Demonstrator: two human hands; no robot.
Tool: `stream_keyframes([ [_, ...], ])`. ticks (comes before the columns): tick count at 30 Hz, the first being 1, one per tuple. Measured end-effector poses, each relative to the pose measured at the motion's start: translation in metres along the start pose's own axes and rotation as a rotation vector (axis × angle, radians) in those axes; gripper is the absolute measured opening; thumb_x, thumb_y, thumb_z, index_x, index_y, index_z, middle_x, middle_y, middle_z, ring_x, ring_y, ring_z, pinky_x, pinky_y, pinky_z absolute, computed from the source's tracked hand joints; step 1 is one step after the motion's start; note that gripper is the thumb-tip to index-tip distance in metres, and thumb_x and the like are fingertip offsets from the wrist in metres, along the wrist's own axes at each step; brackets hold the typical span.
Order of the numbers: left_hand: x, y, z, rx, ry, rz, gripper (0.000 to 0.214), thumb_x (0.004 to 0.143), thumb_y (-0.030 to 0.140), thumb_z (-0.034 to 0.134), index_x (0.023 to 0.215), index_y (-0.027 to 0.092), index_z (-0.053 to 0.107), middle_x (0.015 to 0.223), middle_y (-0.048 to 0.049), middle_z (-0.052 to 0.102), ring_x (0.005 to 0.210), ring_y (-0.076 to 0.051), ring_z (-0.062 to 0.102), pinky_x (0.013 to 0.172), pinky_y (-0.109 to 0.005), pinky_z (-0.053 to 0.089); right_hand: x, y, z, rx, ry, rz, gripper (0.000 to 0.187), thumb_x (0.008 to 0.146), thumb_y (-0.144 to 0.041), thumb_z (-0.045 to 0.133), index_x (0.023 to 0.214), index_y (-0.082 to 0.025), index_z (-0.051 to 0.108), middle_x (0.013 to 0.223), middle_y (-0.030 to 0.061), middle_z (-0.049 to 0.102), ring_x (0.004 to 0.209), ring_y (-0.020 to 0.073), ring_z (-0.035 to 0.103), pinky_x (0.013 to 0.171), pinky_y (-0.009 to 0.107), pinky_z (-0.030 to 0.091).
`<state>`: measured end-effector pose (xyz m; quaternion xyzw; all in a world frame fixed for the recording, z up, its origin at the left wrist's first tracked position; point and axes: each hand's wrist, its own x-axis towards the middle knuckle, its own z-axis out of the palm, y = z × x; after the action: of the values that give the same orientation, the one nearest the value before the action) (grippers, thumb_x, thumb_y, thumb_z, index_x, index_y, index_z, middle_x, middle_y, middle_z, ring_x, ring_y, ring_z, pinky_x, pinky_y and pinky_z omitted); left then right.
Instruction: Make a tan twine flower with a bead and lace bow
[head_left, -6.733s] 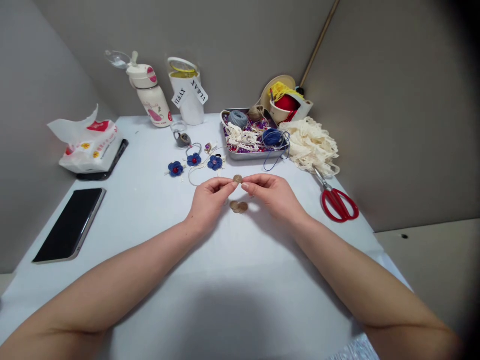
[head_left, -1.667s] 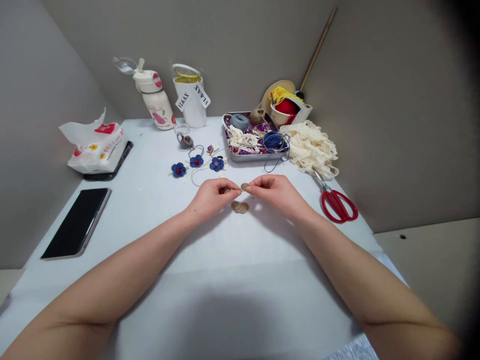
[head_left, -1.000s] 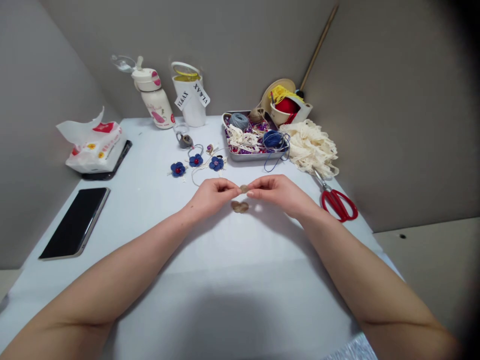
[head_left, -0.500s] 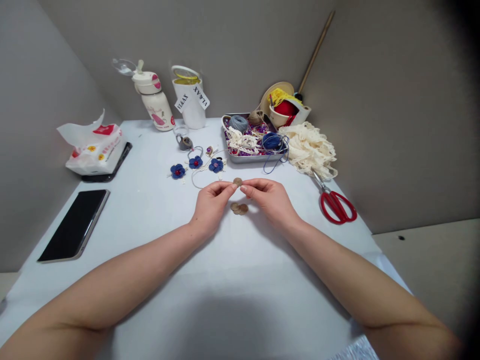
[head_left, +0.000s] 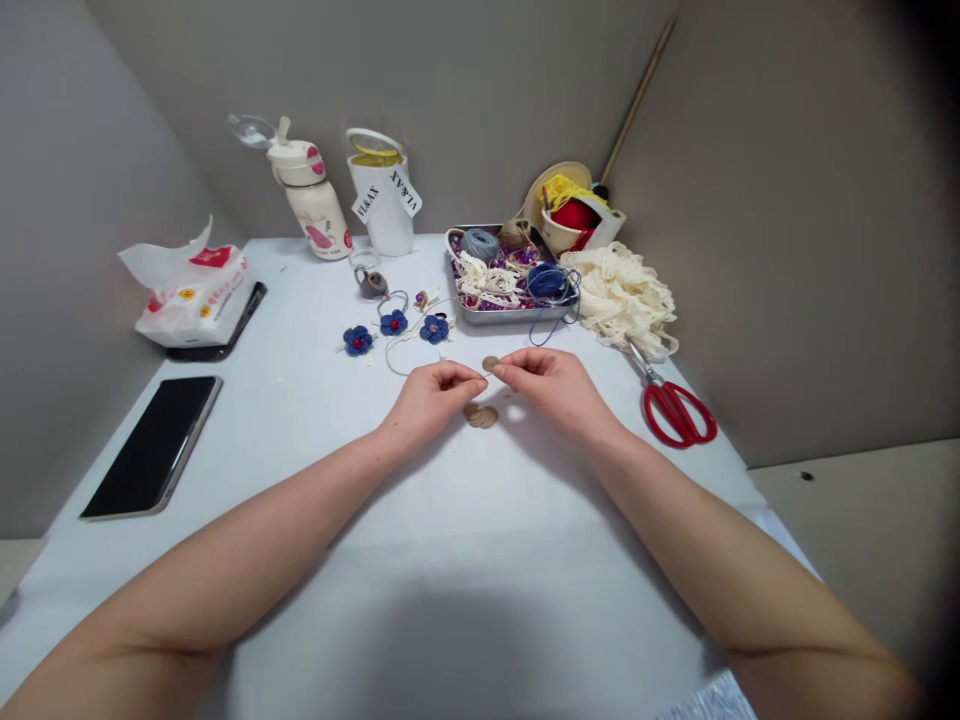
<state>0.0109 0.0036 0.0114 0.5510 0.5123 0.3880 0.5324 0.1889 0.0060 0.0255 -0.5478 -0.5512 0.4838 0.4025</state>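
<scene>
My right hand pinches a small round brown disc at its edge, above the table. Close beside it, the thumb and fingertips of my left hand are pressed together. A thin line, perhaps thread or a needle, shows at the left fingertips, too fine to make out. Below both hands several similar brown discs lie overlapping on the white table. Beyond my left hand lie blue fabric flowers with beaded centres, one a blue flower at the left, and a loose grey cord.
Behind my hands stands a metal tray of yarn, lace and beads. To the right are cream lace and red-handled scissors. At left lie a phone and a tissue pack; a bottle and white canister stand behind.
My right hand has moved slightly right with the disc. My left fingertips have come off the disc's edge, and a small gap has opened between them and it.
</scene>
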Motion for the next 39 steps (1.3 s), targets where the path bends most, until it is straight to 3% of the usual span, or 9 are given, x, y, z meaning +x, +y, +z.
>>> stream_keyframes([
  [6,-0.001,0.014,-0.006,0.119,-0.022,0.021,0.022,0.071,0.038,0.072,0.077,0.017,0.073,0.071,-0.0034,0.067,0.060,-0.012,0.050,0.057,-0.027,0.039,0.002,-0.001,-0.010,-0.127,-0.076,-0.015,0.038,0.070,-0.053,0.073,0.074,-0.015,0.069,0.065,0.0011,0.060,0.057,0.0106,0.044,0.054,0.028,0.033],
  [11,-0.002,0.016,-0.009,0.184,-0.052,0.002,0.024,0.071,0.038,0.070,0.079,0.015,0.074,0.065,-0.0029,0.063,0.054,-0.010,0.045,0.052,-0.026,0.035,0.003,-0.001,-0.013,-0.149,-0.127,0.008,0.038,0.069,-0.052,0.074,0.075,-0.015,0.070,0.065,0.0014,0.059,0.057,0.0109,0.045,0.054,0.027,0.033],
  [29,0.003,0.012,-0.013,0.168,-0.140,-0.033,0.025,0.072,0.040,0.069,0.080,0.016,0.073,0.071,-0.0040,0.066,0.058,-0.011,0.049,0.055,-0.027,0.037,0.005,0.004,-0.018,-0.116,-0.198,0.016,0.033,0.072,-0.050,0.074,0.078,-0.017,0.072,0.067,0.0007,0.062,0.058,0.0112,0.047,0.054,0.026,0.033],
  [39,-0.001,0.021,-0.013,0.227,-0.156,-0.088,0.025,0.072,0.037,0.068,0.082,0.015,0.074,0.070,-0.0043,0.067,0.056,-0.011,0.049,0.053,-0.026,0.036,0.002,0.002,-0.021,-0.152,-0.274,0.055,0.026,0.074,-0.043,0.072,0.079,-0.017,0.072,0.068,0.0005,0.064,0.059,0.0109,0.048,0.055,0.025,0.035],
])
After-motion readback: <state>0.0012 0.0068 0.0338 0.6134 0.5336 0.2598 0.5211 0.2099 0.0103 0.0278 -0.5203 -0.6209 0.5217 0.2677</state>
